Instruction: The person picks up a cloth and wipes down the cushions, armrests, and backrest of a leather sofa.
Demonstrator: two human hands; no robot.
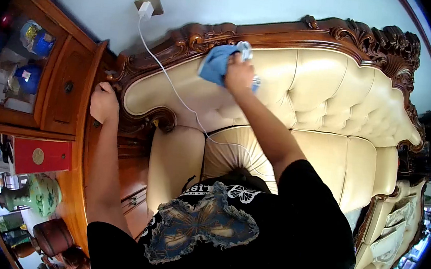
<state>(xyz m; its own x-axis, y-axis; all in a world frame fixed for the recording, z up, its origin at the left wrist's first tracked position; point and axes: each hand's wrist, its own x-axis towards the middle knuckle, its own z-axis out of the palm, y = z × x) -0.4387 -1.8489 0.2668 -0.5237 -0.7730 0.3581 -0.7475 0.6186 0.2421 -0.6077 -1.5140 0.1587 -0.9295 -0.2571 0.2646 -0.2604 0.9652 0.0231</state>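
My right hand grips a blue cloth with a whitish edge, pressing it against the upper backrest of a cream leather sofa, just under the carved wooden top rail. My left hand is closed at the wooden cabinet beside the sofa's left end. Its fingers curl at the cabinet edge, and their tips are partly hidden. A white cable runs between my hands, down across the backrest and onto the seat.
A white charger is plugged into the wall socket above. On the left, a red box, a green vase and a dark wooden pot stand by the cabinet. Another cream sofa is at the right.
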